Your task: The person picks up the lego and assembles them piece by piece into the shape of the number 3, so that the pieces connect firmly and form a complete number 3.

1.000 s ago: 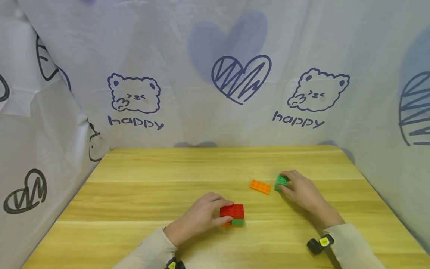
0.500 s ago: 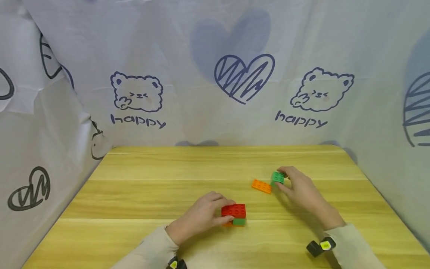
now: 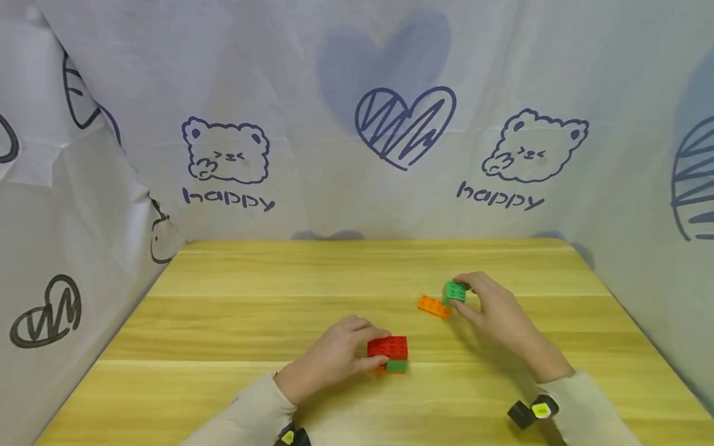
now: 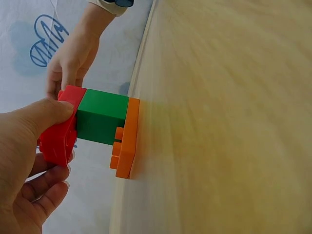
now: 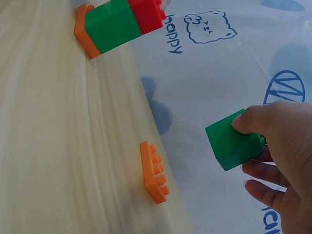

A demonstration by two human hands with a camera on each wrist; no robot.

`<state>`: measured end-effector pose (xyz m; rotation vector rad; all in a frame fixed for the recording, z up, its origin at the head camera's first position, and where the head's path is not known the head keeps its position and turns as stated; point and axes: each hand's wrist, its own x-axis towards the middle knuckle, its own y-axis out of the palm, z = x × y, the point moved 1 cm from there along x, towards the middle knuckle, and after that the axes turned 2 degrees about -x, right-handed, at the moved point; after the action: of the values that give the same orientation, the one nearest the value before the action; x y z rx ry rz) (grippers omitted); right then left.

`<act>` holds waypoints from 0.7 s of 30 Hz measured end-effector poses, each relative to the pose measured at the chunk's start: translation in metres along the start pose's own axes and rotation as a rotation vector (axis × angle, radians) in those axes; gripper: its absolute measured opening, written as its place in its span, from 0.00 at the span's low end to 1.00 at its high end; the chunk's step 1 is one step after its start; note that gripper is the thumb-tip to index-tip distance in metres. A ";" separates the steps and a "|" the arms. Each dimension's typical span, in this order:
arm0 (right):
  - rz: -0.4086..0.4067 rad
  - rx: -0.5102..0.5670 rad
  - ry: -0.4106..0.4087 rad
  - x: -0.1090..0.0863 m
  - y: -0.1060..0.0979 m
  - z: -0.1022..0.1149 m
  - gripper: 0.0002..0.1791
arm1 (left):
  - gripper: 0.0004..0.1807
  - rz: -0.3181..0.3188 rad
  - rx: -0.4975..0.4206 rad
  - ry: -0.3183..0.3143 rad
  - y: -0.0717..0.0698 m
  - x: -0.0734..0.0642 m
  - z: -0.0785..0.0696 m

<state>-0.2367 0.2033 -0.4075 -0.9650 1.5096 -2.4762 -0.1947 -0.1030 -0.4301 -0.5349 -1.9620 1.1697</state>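
Observation:
My left hand (image 3: 337, 353) grips the red brick (image 4: 62, 127) on top of a small stack at the middle front of the table. Beneath the red one sit a green brick (image 4: 102, 116) and a flat orange brick (image 4: 128, 139) at the bottom; the green covers only one end of the orange, whose other studs show in the left wrist view. Between thumb and fingers my right hand (image 3: 496, 316) pinches a loose green brick (image 5: 234, 141), raised off the table. In the head view it overlaps the right end of a separate flat orange brick (image 3: 432, 306) lying studs up.
The wooden table (image 3: 268, 272) ends at a pale cloth backdrop (image 3: 312, 186) printed with hearts and bears, which also hangs along both sides. A black wrist camera (image 3: 532, 410) is strapped at the right sleeve.
My right hand has lifted the loose green brick and carried it left, to over the end of the flat orange brick. The left hand has stayed on the stack.

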 end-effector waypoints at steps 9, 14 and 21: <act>-0.040 0.041 -0.045 0.001 -0.008 0.018 0.22 | 0.21 -0.015 -0.005 0.009 0.000 0.000 0.000; -0.051 0.063 -0.072 0.000 -0.009 0.027 0.22 | 0.21 -0.020 0.000 0.011 0.000 0.000 -0.001; -0.033 0.100 -0.077 0.001 -0.010 0.040 0.22 | 0.21 -0.021 0.005 0.010 -0.001 0.000 -0.001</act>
<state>-0.2133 0.1774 -0.3862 -1.0624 1.3444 -2.4796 -0.1937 -0.1034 -0.4288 -0.5151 -1.9514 1.1565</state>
